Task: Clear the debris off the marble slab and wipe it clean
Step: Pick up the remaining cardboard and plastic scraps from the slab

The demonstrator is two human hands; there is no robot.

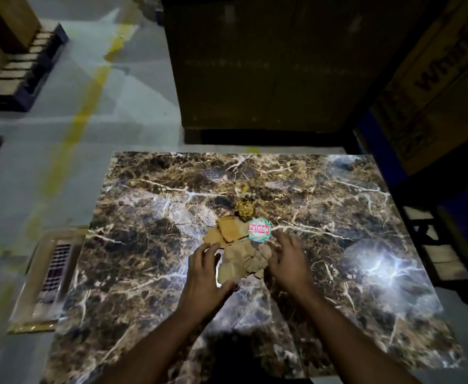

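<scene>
A loose heap of debris (238, 253) is seen near the middle of the marble slab (324, 195), which is laid flat on a grey floor. The heap is made up of torn cardboard scraps (239, 263), a round printed sticker (259, 230) at its far right edge, and a crumpled yellowish clump (245, 210) just beyond the cardboard.

The heap is flanked by both hands. The left hand (205, 275) is placed at the near left side of the scraps, fingers loosely curved and spread, the thumb touching the lowest piece; nothing is clearly gripped. The right hand (289, 261) is set at the right side, fingers spread and slightly bent, resting against or just beside the cardboard; whether contact is made cannot be told through the blur.

The scraps are judged to be light, thin and fairly stiff, so they are likely to slide easily on the polished stone and to scatter if pushed carelessly. A hold is best taken from both sides at once, the pieces being swept together and pinched as a stack. The clump looks brittle and may crumble, so it is better cupped from beneath. The sticker lies flat and may need lifting by its edge.

No cloth is visible, and wiping is judged not yet begun.
</scene>
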